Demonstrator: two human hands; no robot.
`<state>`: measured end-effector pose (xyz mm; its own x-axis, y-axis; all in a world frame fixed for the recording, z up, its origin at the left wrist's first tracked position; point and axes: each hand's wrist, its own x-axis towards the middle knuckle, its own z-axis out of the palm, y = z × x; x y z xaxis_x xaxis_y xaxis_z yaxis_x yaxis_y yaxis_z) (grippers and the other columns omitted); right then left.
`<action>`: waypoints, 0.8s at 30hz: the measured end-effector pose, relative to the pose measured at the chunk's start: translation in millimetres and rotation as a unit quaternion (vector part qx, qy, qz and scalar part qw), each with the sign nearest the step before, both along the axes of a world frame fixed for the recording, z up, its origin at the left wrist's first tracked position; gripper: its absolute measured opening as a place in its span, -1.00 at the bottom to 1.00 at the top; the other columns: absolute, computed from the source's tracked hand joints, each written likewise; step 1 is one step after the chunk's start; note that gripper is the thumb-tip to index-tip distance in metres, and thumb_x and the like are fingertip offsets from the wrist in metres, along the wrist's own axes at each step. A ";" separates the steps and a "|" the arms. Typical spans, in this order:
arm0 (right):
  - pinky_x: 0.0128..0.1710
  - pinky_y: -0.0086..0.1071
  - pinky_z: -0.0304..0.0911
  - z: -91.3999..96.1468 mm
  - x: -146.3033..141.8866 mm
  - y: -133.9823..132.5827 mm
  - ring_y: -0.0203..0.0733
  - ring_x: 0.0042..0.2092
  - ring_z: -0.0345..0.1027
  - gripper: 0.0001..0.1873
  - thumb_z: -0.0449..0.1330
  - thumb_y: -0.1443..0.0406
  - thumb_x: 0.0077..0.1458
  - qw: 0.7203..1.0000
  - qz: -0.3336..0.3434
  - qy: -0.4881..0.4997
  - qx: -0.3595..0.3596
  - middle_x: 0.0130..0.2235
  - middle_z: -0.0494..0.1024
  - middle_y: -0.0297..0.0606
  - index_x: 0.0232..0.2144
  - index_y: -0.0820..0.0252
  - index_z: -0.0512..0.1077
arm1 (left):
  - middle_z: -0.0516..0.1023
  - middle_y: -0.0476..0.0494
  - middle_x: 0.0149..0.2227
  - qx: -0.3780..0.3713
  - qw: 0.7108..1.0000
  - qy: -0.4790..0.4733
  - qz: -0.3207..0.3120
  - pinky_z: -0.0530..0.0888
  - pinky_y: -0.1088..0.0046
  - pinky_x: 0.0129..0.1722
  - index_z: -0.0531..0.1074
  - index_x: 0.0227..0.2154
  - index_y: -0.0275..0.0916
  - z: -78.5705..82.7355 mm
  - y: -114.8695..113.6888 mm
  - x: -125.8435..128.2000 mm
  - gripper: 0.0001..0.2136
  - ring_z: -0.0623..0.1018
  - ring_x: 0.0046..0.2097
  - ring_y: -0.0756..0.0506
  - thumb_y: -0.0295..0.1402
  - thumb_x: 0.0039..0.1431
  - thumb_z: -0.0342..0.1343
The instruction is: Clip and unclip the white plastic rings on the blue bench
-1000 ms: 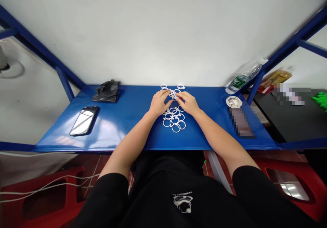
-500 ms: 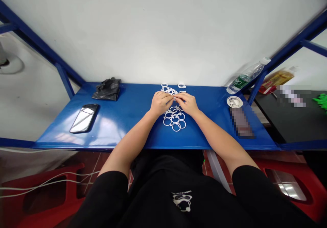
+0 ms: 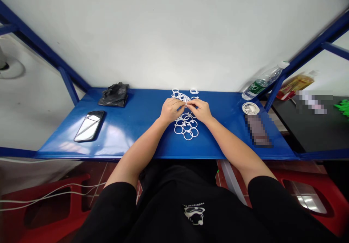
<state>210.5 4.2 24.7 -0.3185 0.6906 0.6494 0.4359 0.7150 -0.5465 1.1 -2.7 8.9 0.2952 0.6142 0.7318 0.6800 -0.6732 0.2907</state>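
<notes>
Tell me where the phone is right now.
In the head view, the smartphone lies on the left end of the blue shelf, nearer the person than the crumpled black plastic bag and well left of the left hand and white plastic rings.

1. Our left hand [image 3: 171, 110] and right hand [image 3: 199, 110] have drawn closer, their fingertips [image 3: 185, 105] now pinched together over the white plastic rings [image 3: 187, 126].
2. The upper rings [image 3: 180, 96] have spread into a flatter row near the bench's [image 3: 147, 90] back edge.
3. Our view has tilted, so the bench sits slightly higher in frame.
</notes>
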 end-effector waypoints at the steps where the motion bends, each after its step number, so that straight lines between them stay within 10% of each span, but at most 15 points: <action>1: -0.16 -0.23 0.53 0.0 -0.3 -0.6 -0.12 -0.23 0.60 -0.81 0.28 0.13 0.35 1.000 0.000 0.000 -0.003 -0.21 0.73 -0.26 -0.19 0.03 0.65 | 0.72 -0.19 -0.16 -0.001 1.000 -0.004 0.004 0.50 0.14 -0.03 0.64 -0.17 -0.12 0.5 -0.5 0.5 -0.84 0.66 -0.09 -0.18 -0.25 0.42 0.16; 11: -0.24 -0.27 0.47 0.7 -1.8 -3.0 -0.16 -0.29 0.54 -0.82 0.23 0.20 0.34 0.998 0.007 -0.033 0.048 -0.28 0.69 -0.27 -0.26 0.05 0.62 | 0.74 -0.11 -0.09 0.023 0.999 -0.024 0.013 0.37 -0.05 0.31 0.59 -0.26 -0.12 3.3 -1.9 2.4 -0.89 0.69 0.01 -0.18 -0.29 0.39 0.19; 24: -0.28 -0.29 0.47 -2.6 0.4 -0.5 -0.17 -0.35 0.54 -0.84 0.21 0.22 0.32 0.999 -0.025 -0.002 0.043 -0.28 0.69 -0.26 -0.26 0.07 0.59 | 0.72 -0.21 0.01 0.003 0.998 -0.021 -0.055 0.63 0.14 0.02 0.63 -0.01 -0.15 6.0 -6.6 3.3 -0.76 0.71 -0.01 -0.16 -0.25 0.43 0.11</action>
<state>210.9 3.7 22.1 -0.2881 0.6477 0.7053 0.4746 0.7363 -0.4823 4.3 -9.3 14.9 0.3298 0.5753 0.7485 0.5882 -0.7454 0.3137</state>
